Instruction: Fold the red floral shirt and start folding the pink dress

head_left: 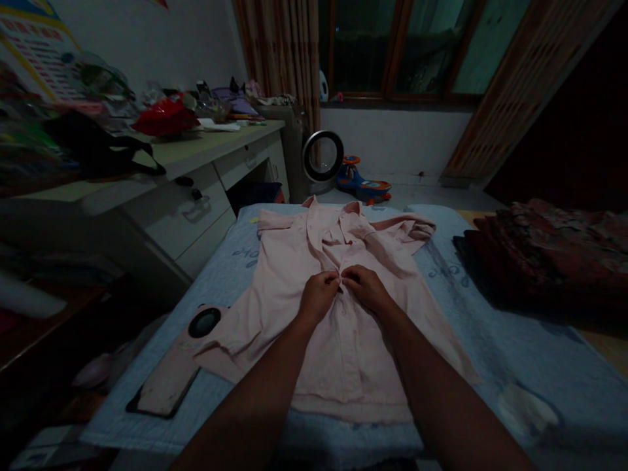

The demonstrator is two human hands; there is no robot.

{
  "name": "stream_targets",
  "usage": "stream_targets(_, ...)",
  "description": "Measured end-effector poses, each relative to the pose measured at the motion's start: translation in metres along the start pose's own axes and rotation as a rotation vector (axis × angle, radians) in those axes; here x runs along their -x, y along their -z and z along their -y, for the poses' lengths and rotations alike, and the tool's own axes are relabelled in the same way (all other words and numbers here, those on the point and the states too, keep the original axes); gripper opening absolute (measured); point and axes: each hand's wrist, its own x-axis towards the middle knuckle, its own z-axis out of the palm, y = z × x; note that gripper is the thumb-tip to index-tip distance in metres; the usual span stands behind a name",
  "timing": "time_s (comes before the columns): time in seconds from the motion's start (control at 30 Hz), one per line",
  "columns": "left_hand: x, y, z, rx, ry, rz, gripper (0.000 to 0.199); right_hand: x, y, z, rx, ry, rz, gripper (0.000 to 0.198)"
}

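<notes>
A pale pink shirt (284, 281) lies spread out, front up, with its collar at the far end. Its upper front is parted, while the placket below my hands looks closed. My left hand (320, 296) pinches the placket edge at mid-chest from the left. Opposite it, my right hand (366, 286) pinches the other side of the placket, and the fingertips of both hands nearly meet. Any button between the fingers is too small to make out. The shirt's right sleeve (412, 229) is bunched up, and the left one lies flatter.
The shirt rests on a light blue bed cover (226, 268). A phone in a case (167, 386) lies partly beside the shirt's left hem. Folded dark fabric (554, 255) is stacked at the right. A cluttered desk (210, 154) stands left, and a ride-on toy (363, 184) is beyond.
</notes>
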Motion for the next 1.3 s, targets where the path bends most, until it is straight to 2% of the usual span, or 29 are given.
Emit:
stream_targets(0.27,-0.003,-0.001,0.005,0.111,0.083,0.016,0.016,0.000,-0.003,-0.001,-0.030,-0.062,0.002,0.014)
stream_targets(0.4,-0.003,0.000,0.002,0.100,0.123,0.032,0.015,0.000,-0.002,0.000,-0.058,-0.075,0.009,0.017)
stream_targets(0.6,-0.002,-0.001,0.002,0.066,0.080,-0.003,0.008,0.001,-0.006,0.004,-0.094,-0.077,0.025,0.018)
stream_targets(0.83,-0.002,-0.001,0.000,-0.016,0.125,-0.030,0.007,0.002,-0.007,0.003,-0.185,-0.068,0.008,0.021)
stream_targets(1.0,0.001,-0.002,-0.002,-0.089,0.076,-0.034,0.006,0.002,-0.006,0.006,-0.180,-0.102,0.017,0.018)
stream_targets(1.3,0.004,-0.003,-0.003,-0.178,-0.010,-0.040,0.007,0.001,-0.009,0.002,-0.138,-0.119,-0.054,0.013)
